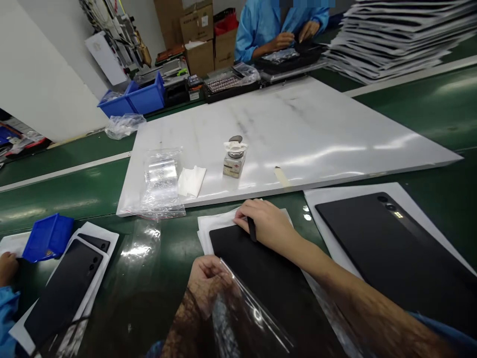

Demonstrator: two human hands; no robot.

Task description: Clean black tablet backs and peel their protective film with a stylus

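Observation:
A black tablet back cover (268, 278) lies on white sheets in front of me on the green belt. My right hand (266, 223) rests on its far edge, fingers curled round a small dark stick-like tool (252, 229). My left hand (206, 283) is closed on a clear plastic film (246, 313) that lifts off the near part of the cover. A second black cover (395, 253) with camera holes lies on white paper to the right.
A white marble slab (316, 129) holds a small jar (234, 159), a white wipe (192, 180) and clear bags (161, 181). At left lie another tablet (63, 291), a blue bin (47, 237) and another person's hand (7, 266). A person in blue (276, 25) works at the back; stacked sheets (402, 35) stand far right.

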